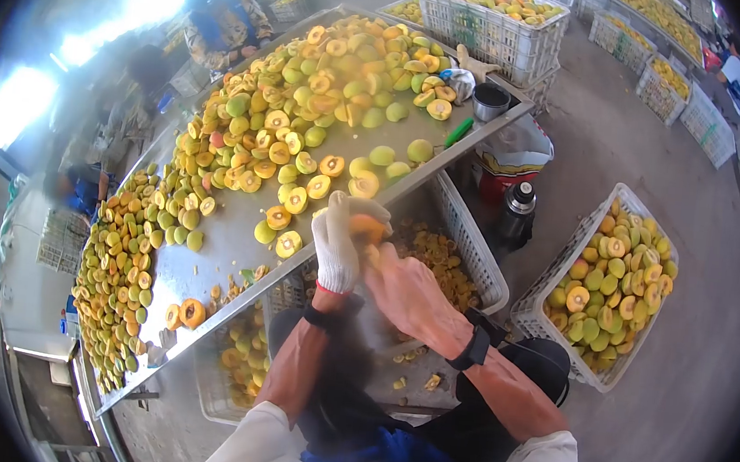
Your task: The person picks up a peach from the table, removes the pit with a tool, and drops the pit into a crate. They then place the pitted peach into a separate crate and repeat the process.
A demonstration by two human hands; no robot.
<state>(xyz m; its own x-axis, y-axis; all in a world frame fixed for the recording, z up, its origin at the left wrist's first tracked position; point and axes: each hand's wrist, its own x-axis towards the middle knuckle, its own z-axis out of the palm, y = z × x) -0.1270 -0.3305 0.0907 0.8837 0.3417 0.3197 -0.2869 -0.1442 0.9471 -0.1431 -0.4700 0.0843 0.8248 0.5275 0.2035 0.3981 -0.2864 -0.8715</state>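
Note:
My left hand (338,239), in a white knit glove, is closed round an orange-yellow peach piece (368,228) just off the table's front edge. Against it, my right hand (413,292) is bare, its fingers curled close to the fruit. Whatever those fingers grip is hidden and blurred. Cut peach halves (295,199) and whole greenish-yellow peaches lie on the metal table (230,219) beyond my hands. Below them, a crate (475,240) holds small yellow-brown peach scraps (438,259).
A crate of peaches (615,292) stands on the floor at right. Near it are a thermos (518,213) and a red-and-white bag (508,159). A metal cup (489,102) and a green-handled tool (459,132) rest at the table's edge. Another person (220,29) sits across the table.

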